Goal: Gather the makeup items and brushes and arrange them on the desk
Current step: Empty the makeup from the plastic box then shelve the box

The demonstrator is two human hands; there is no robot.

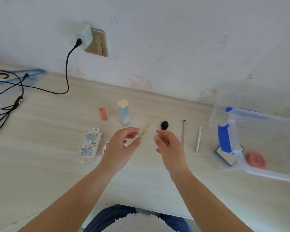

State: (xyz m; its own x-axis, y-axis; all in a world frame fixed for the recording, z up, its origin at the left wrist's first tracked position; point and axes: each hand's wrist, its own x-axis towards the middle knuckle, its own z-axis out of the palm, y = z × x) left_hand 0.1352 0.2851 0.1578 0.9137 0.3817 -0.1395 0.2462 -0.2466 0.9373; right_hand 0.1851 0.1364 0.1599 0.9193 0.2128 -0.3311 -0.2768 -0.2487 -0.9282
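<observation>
Right now, both hands are hovering over the desk (40, 139), a little apart from each other. The left hand (122, 144) is hanging loose with its fingers relaxed and spread, holding nothing. The right hand (167, 144) is curling its fingers round the handle of a black brush (164, 125), whose dark head is sticking out beyond the fingertips toward the wall.

Between the 2 hands, a yellow brush (147, 127) is lying on the desk, pointing away from the person. To the right of the right hand, a thin brush (183, 133) and a silver tube (198, 139) are lying side by side, apart from each other. Behind the left hand, a blue bottle (123, 113) is standing upright, with a pink lipstick (103, 113) just beside it on the left. Nearer the person, left of the left hand, an ornate case (90, 145) is lying flat; a small pale thing is peeking out from under the left hand, too hidden to tell what it is.

At the right edge, a clear bin (261, 171) with blue latches is sitting on the desk, holding a mirror (224, 156) and a pink compact (256, 160).

At the far left, black cables (10, 104) are trailing across the desk, 1 running up to a charger (84, 36) in the wall socket.
</observation>
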